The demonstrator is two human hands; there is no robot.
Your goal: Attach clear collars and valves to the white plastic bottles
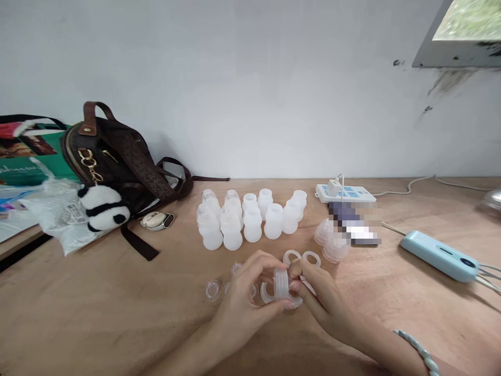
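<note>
Both hands meet low in the middle of the wooden table (117,313). My left hand (245,297) and my right hand (319,297) pinch a small translucent threaded ring (281,283) held upright between the fingertips. Loose clear rings (302,257) lie just beyond the hands, and small clear nipples (213,290) lie to the left of them. Behind stands a cluster of several small white translucent bottles (250,219). Two pinkish clear domed caps (331,243) rest to the right of the bottles.
A brown backpack (117,151) with a panda plush (102,207) leans at the back left beside plastic bags (55,214). A white power strip (344,193) and a blurred-out object (354,223) sit at the back right. A light-blue handheld device (440,255) lies at the right.
</note>
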